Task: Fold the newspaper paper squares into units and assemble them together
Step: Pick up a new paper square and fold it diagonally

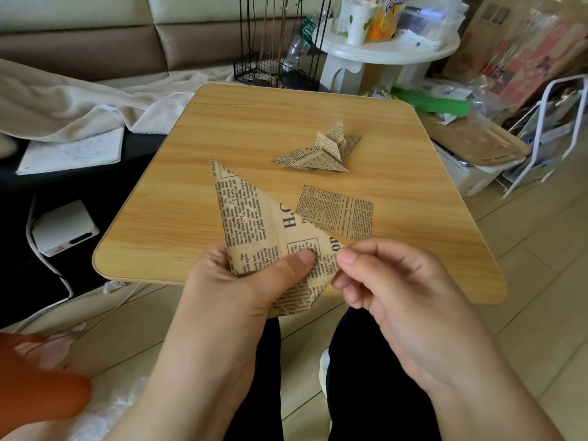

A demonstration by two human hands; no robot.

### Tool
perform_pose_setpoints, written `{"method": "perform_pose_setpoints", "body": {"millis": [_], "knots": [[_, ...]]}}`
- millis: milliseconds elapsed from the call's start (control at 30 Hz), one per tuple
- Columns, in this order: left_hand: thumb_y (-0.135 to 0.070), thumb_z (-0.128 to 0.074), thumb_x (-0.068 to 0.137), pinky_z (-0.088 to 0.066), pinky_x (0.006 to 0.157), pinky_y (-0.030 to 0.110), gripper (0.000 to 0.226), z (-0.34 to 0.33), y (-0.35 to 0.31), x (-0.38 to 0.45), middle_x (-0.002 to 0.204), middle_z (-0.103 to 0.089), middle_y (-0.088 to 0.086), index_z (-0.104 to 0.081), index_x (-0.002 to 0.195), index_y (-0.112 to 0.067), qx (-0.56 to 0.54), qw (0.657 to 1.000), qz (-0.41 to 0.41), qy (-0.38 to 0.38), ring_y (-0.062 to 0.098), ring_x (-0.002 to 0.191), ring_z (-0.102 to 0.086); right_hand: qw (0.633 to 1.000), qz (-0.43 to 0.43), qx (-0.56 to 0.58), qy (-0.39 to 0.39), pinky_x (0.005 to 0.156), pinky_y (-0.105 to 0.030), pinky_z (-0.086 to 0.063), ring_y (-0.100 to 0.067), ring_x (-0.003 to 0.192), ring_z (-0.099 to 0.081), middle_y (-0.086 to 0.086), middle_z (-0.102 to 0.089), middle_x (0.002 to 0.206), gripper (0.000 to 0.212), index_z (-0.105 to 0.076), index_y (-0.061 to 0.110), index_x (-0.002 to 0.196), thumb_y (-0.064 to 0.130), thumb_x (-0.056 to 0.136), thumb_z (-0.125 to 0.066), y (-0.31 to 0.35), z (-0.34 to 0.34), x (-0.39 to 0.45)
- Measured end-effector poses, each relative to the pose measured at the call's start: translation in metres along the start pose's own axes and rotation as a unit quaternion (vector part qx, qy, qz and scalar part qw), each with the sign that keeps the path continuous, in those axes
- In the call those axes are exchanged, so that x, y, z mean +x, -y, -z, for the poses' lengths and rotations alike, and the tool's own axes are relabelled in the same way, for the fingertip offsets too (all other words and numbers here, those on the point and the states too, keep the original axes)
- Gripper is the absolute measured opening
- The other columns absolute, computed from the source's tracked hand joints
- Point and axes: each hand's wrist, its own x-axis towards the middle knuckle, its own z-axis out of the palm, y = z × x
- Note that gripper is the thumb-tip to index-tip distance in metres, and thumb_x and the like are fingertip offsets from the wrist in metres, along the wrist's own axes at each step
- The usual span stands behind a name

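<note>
Two bare hands hold one newspaper sheet folded into a long triangle (254, 224) over the near edge of the desk (178, 192). The left hand (241, 281) grasps the triangle's lower part, thumb pressed flat on the printed face and fingers hidden behind the paper. The right hand (388, 281) pinches the triangle's right-hand corner between thumb and forefinger, its other fingers curled loosely. The triangle's sharp tip points up and away toward the desk's left side, and its bottom corner hangs past the near edge, above the person's dark-trousered legs (366, 361). On the desk, a flat newspaper square (343, 211) lies near the near-right part, partly covered by the held triangle's slanted edge. Farther back, around the middle of the desk, sits a folded newspaper unit (321, 151) with raised flaps, well apart from both hands
</note>
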Motion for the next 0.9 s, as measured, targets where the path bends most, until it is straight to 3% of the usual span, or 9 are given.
{"method": "perform_pose_setpoints", "body": {"millis": [300,433,533,733,833,900], "knots": [[-0.004,-0.069,0.052,-0.056,0.057,0.025,0.023,0.008,0.005,0.005,0.081,-0.074,0.013,-0.075,0.074,-0.010,0.006,1.000,-0.005,0.006,0.024,0.070,-0.072,0.999,-0.018,-0.033,0.003,0.057,-0.017,-0.039,-0.007,0.053,-0.048,0.001,-0.059,0.057,0.009,-0.068,0.022,0.061,0.028,0.068,-0.069,-0.007,0.001,0.002],[-0.005,-0.071,0.050,-0.055,0.054,0.024,0.034,0.014,0.008,0.010,0.081,-0.074,0.014,-0.069,0.084,-0.003,0.021,1.000,0.009,0.002,0.023,0.068,-0.071,0.997,-0.019,-0.073,0.015,0.056,-0.016,-0.037,-0.006,0.052,-0.046,0.003,-0.057,0.056,0.015,-0.066,0.020,0.059,0.029,0.071,-0.069,-0.011,0.002,0.006],[-0.007,-0.073,0.047,-0.054,0.053,0.023,0.042,0.026,0.011,0.023,0.080,-0.074,0.011,-0.066,0.089,-0.005,0.083,0.996,0.031,0.002,0.021,0.067,-0.071,0.992,-0.052,-0.111,0.012,0.060,-0.024,-0.036,-0.007,0.053,-0.047,0.002,-0.059,0.059,0.017,-0.069,0.019,0.064,0.028,0.075,-0.078,-0.017,0.004,0.015],[0.004,-0.081,0.060,-0.055,0.059,0.024,0.042,0.048,0.018,0.056,0.078,-0.074,0.002,-0.063,0.092,-0.017,0.212,0.976,0.038,0.020,0.018,0.069,-0.071,0.970,-0.114,-0.211,0.046,0.063,-0.032,-0.035,-0.010,0.056,-0.045,0.007,-0.061,0.057,0.016,-0.071,0.021,0.066,0.034,0.075,-0.070,-0.034,0.003,0.044],[0.002,-0.082,0.064,-0.055,0.058,0.020,0.047,0.056,0.022,0.073,0.070,-0.072,-0.010,-0.053,0.084,-0.029,0.270,0.962,0.028,-0.002,0.008,0.064,-0.069,0.959,-0.139,-0.244,0.036,0.061,-0.031,-0.035,-0.009,0.055,-0.044,0.010,-0.060,0.054,0.018,-0.070,0.019,0.066,0.031,0.080,-0.070,-0.046,-0.002,0.060],[-0.005,-0.083,0.065,-0.056,0.058,0.019,0.052,0.060,0.027,0.084,0.071,-0.071,-0.009,-0.051,0.095,-0.032,0.328,0.944,0.013,-0.016,0.005,0.063,-0.068,0.953,-0.134,-0.271,0.018,0.056,-0.028,-0.035,-0.008,0.049,-0.043,0.010,-0.058,0.052,0.023,-0.069,0.015,0.065,0.029,0.083,-0.070,-0.053,-0.006,0.069]]}}
